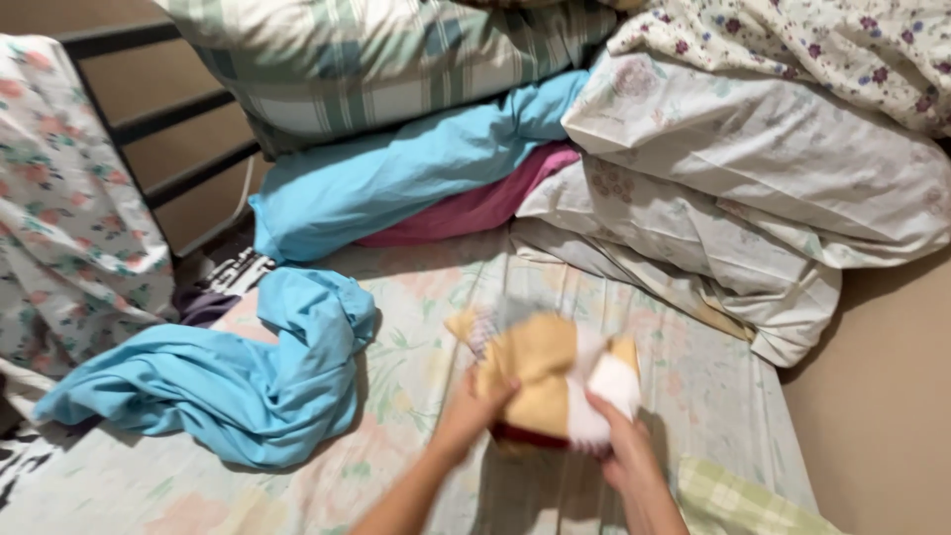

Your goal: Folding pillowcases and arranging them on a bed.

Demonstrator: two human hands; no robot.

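A small yellow-and-white cloth garment [550, 381] is being gripped, bunched and unfolded, by the left hand [466, 416] and right hand [619, 446] above the floral bedsheet [416, 396].

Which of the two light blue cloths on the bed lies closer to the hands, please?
The crumpled blue cloth spread loose on the sheet, beside the left hand. The other blue cloth sits farther back, wedged under the striped pillow.
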